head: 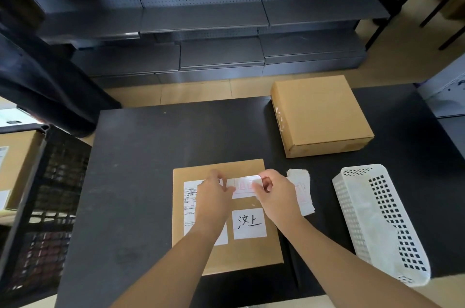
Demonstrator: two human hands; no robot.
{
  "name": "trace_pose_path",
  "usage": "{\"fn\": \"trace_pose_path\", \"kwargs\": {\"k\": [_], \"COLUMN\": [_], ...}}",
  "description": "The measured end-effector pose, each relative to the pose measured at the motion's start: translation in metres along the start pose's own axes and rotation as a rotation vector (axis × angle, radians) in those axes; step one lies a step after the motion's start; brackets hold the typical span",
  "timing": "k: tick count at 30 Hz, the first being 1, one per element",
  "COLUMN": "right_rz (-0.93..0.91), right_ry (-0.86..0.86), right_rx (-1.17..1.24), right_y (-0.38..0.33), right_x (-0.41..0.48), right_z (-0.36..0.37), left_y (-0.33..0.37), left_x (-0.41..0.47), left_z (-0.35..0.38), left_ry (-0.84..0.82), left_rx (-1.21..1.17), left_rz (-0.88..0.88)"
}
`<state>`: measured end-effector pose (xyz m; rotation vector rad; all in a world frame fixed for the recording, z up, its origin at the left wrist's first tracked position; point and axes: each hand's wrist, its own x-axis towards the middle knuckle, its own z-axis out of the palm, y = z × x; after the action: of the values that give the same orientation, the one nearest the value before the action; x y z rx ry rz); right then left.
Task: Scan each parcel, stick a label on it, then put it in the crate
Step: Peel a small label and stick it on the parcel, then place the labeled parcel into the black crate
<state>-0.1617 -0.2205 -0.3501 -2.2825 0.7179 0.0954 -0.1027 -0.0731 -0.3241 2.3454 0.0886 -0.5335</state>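
A flat brown parcel [241, 255] lies on the black table [141, 156] in front of me. It carries a printed shipping sheet at its left and a white square with black handwriting [249, 223]. Both hands hold a white label with red print [245, 185] just above the parcel's top. My left hand [214, 192] pinches its left edge and my right hand [273, 193] pinches its right edge. A second brown parcel [320, 114] sits at the table's far right. The black crate [42, 207] stands to the left with a brown box inside.
A stack of loose white labels [303, 192] lies right of the near parcel. A white perforated basket [380, 222] lies on its side at the table's right. Dark shelving [201, 20] with small boxes on top stands behind the table.
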Motion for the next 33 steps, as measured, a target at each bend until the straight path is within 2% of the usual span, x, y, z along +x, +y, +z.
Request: {"fn": "trace_pose_path", "kwargs": {"k": [4,7,10,12,18,21,25,28,33], "right_rz": [-0.061,-0.135,-0.275,-0.299,-0.152,-0.010,0.196,0.285,0.382], "right_ry": [0.114,0.192,0.170,0.169,0.110,0.023,-0.068,-0.143,-0.224], "right_rx": [-0.008,-0.016,-0.122,-0.164,-0.094,0.023,0.294,0.353,0.403], "right_y": [0.004,0.009,0.017,0.023,0.030,0.020,0.016,0.021,0.027], "right_x": [-0.002,-0.002,-0.001,0.001,-0.001,-0.011,-0.039,-0.060,-0.069], "right_z": [0.002,0.002,0.003,0.003,-0.008,-0.013,-0.011,-0.005,0.003], "left_y": [-0.007,-0.012,-0.020,-0.022,-0.029,-0.033,-0.063,-0.093,-0.111], "left_x": [0.005,0.006,0.009,0.009,0.005,0.002,-0.009,-0.023,-0.039], "left_z": [0.001,0.001,0.005,0.003,-0.007,-0.017,-0.048,-0.059,-0.053], "left_ry": [0.091,0.082,0.076,0.077,0.073,0.060,0.180,0.089,-0.054], "left_rx": [0.195,0.279,0.395,0.430,0.564,0.464,0.206,-0.094,-0.311], "left_rz": [0.119,0.277,0.409,0.398,0.360,0.286,0.055,-0.155,-0.256]}}
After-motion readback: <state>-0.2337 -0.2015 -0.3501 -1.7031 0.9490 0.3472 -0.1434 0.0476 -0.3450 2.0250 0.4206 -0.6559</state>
